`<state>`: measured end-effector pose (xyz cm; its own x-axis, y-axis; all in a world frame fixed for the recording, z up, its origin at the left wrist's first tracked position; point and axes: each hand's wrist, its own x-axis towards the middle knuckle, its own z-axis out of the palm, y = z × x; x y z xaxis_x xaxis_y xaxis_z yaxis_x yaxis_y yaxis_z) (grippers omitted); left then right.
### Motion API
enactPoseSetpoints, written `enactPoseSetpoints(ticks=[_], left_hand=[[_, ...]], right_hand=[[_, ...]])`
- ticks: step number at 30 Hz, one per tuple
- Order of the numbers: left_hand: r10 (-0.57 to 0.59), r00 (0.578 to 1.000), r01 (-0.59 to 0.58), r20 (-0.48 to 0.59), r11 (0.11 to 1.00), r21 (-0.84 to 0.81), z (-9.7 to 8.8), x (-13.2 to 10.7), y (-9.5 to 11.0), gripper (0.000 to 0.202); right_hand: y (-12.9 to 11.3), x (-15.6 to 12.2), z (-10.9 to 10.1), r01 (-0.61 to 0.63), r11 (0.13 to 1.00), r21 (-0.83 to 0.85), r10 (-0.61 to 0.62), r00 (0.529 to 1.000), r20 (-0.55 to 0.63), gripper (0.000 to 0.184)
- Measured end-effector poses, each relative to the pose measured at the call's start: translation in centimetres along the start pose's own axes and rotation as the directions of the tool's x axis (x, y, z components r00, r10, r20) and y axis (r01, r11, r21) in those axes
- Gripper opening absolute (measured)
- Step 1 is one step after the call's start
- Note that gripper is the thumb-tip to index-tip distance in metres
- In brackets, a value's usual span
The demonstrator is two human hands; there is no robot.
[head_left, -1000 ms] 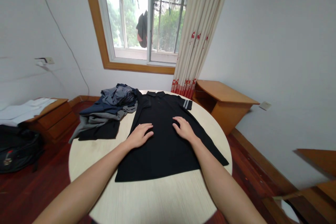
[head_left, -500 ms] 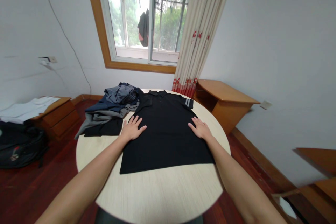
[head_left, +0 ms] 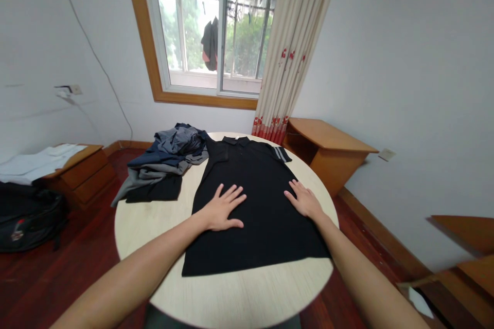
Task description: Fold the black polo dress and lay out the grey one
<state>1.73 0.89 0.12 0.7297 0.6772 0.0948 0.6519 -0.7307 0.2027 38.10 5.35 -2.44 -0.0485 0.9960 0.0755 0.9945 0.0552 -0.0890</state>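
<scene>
A black polo shirt [head_left: 254, 185] with grey-striped sleeve cuffs lies flat on a round pale wooden table [head_left: 231, 298], collar toward the window. My left hand [head_left: 223, 208] rests flat on the shirt's left middle, fingers spread. My right hand [head_left: 304, 199] lies flat on the shirt's right edge, fingers stretched out. Neither hand holds anything.
A heap of grey, navy and black clothes [head_left: 165, 160] sits on the table's far left. A wooden cabinet [head_left: 328, 149] stands to the right under a curtain [head_left: 293, 46]. A low drawer unit [head_left: 81, 169] with white cloth and a black bag [head_left: 27, 216] are at left.
My left hand slid from the shirt's left edge toward its middle. My right hand stayed near the right edge, shifting slightly toward me. The view shifted a little.
</scene>
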Motion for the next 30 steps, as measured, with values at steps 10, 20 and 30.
enactPoseSetpoints(ticks=[10, 20, 30], left_hand=[[0.233, 0.969, -0.220, 0.083, 0.965, -0.142, 0.4, -3.0, 4.7, 0.089], [-0.146, 0.989, 0.146, 0.004, 0.985, -0.095, 0.0, 5.6, 1.1, 0.065], [-0.516, 0.850, 0.519, -0.105, 0.855, 0.006, 1.1, 11.8, -10.2, 0.072]], right_hand=[[0.0, -3.0, -2.8, -0.116, 0.979, -0.168, 0.147, 0.972, 0.181, 0.075], [-12.3, 5.9, -3.3, 0.236, 0.971, 0.041, -0.238, 0.970, 0.058, 0.055], [-10.8, 12.9, 1.6, 0.106, 0.986, 0.126, -0.114, 0.992, 0.054, 0.076]])
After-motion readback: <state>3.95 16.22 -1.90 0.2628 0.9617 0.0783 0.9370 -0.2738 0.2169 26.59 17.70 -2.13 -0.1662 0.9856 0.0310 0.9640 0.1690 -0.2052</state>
